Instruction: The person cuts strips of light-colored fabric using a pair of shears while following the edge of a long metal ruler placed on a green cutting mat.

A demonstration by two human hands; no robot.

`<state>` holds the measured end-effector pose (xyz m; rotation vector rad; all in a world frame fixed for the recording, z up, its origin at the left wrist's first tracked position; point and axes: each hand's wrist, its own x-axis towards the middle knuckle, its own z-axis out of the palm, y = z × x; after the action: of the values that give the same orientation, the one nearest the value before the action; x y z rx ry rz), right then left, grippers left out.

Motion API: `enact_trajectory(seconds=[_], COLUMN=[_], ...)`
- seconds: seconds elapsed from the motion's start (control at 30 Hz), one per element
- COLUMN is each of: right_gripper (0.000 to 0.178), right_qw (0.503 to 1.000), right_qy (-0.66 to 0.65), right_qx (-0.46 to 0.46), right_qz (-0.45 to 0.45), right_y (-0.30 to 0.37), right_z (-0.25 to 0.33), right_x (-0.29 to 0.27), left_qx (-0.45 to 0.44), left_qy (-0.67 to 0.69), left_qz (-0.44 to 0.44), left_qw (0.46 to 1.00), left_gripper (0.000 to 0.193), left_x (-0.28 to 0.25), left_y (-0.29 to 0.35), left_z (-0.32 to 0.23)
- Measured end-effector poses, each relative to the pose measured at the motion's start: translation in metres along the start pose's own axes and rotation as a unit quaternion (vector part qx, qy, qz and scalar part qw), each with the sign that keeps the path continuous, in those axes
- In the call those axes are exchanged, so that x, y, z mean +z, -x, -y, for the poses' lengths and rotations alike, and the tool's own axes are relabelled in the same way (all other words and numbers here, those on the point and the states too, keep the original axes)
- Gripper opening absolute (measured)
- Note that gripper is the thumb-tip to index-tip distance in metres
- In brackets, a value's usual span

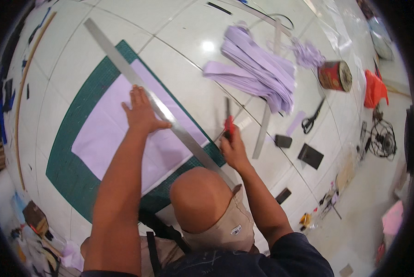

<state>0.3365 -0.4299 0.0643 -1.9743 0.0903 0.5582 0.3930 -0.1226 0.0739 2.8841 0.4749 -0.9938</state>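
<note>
My left hand [143, 113] lies flat with its fingers spread, pressing on a long metal ruler [181, 130] and the lilac fabric [103, 131] beside it. The fabric is spread over a green cutting mat [68, 171] on the floor, and the ruler runs slantwise across both, past the mat's corners. To the right of the ruler, my right hand [235, 150] is closed around a red and black utility knife [228, 123]. Its blade end points away from me, held apart from the fabric and somewhat blurred. My bare knee [195, 196] is close to the ruler's near end.
Folded lilac fabric strips [257, 69] lie at the far right, over another metal ruler [262, 134]. Nearby are black scissors [313, 117], a round tin [334, 76], a dark block [283, 141] and a black flat piece [310, 156]. A long wooden stick [20, 101] lies at left.
</note>
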Motion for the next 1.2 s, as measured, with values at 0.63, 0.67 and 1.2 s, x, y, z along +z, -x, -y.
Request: enact_trajectory(seconds=[0.63,0.67,1.2], right_gripper=[0.035,0.035,0.028], right_qw=[0.931,0.932,0.91], right_qy=[0.303,0.301,0.34], right_qx=[-0.149,-0.146,-0.106], right_qz=[0.137,0.139,0.214], right_y=[-0.16,-0.161,-0.123], right_z=[0.16,0.16,0.135], right_x=[0.18,0.181,0.132], left_qx=[-0.004,-0.003,-0.024], left_qy=[-0.017,-0.022,-0.028], left_qz=[0.017,0.02,-0.015], left_qw=[1.0,1.0,0.999], left_gripper=[0.149,0.149,0.148], left_x=[-0.005,-0.005,-0.003], left_y=[0.01,0.009,0.005], left_z=[0.007,0.007,0.003])
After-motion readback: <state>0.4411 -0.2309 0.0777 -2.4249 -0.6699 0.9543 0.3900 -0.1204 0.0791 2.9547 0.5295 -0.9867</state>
